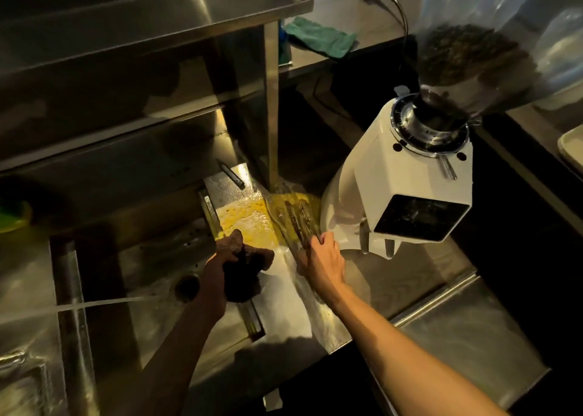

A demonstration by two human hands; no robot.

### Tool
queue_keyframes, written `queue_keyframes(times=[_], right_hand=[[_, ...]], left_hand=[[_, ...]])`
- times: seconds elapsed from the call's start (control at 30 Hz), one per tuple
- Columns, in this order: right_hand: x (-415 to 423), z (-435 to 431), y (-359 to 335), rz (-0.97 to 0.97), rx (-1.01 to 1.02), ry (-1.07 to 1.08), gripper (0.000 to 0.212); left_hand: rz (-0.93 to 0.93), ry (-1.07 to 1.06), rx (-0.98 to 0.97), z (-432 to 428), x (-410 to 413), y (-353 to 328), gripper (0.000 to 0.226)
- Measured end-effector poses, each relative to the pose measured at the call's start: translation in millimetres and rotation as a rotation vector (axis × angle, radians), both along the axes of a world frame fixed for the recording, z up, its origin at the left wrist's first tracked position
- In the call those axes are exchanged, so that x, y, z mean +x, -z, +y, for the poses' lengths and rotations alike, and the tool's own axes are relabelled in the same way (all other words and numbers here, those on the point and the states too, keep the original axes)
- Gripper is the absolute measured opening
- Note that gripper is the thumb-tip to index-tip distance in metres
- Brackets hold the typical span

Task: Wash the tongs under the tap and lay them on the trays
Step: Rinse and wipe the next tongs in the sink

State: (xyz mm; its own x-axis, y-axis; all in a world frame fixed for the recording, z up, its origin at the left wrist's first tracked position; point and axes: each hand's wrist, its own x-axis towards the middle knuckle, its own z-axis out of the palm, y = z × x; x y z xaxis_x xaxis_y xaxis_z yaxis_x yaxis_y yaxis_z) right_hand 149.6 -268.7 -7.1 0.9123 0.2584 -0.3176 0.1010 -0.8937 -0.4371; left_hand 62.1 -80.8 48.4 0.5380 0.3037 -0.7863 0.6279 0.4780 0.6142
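Note:
The tongs [295, 218] are long, pale and perforated. They lie on a wet steel tray [284, 292] between the sink and a grinder, their tips pointing away from me. My right hand [323, 259] grips their near end, with the thumb by the grinder's base. My left hand [217, 277] holds a dark scrubbing cloth [244, 269] over the tray's left edge, just left of the tongs. A thin jet of water [94, 304] shoots in from the left across the sink; the tap itself is out of view.
A white coffee grinder [397, 191] with a bean hopper stands close to the right of the tongs. The sink [151, 273] has a drain [186, 286]. Steel shelves [132, 37] hang overhead. A green cloth [318, 37] lies on the far counter, and a pale tray [571, 150] sits at the right edge.

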Motion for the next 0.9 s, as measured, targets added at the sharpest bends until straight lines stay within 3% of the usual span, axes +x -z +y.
queue_keyframes(times=[0.1,0.2,0.3,0.43,0.53,0.67,0.8,0.9], right_hand=[[-12.1,27.0,-12.7,-0.072,0.097,-0.086,0.027],[-22.3,63.5,-15.7,-0.103,0.117,-0.223,0.028],[-42.0,103.5,-20.8,-0.057,0.169,-0.274,0.032],[-73.7,152.9,-20.2,0.036,0.214,-0.327,0.045],[-96.3,175.9,-11.9,0.093,0.188,-0.455,0.054],[-125.8,197.9,3.7,0.127,0.122,-0.618,0.048],[-167.6,249.9,19.0,0.133,0.091,-0.739,0.035],[-182.3,275.7,22.3,0.153,0.011,-0.698,0.040]], left_hand=[[-0.073,-0.031,-0.061,17.0,-14.5,-0.6,0.055],[-0.098,-0.167,-0.100,33.5,-28.3,-1.1,0.035],[-0.210,-0.244,-0.158,54.7,-42.6,0.4,0.050],[-0.277,-0.389,-0.200,99.1,-77.8,3.5,0.032],[-0.354,-0.466,-0.214,130.4,-106.8,10.8,0.031],[-0.489,-0.625,-0.189,168.6,-136.2,23.1,0.033],[-0.222,-0.750,-0.121,180.5,-146.8,42.8,0.026],[-0.016,-0.763,0.000,188.3,-146.9,57.4,0.048]])
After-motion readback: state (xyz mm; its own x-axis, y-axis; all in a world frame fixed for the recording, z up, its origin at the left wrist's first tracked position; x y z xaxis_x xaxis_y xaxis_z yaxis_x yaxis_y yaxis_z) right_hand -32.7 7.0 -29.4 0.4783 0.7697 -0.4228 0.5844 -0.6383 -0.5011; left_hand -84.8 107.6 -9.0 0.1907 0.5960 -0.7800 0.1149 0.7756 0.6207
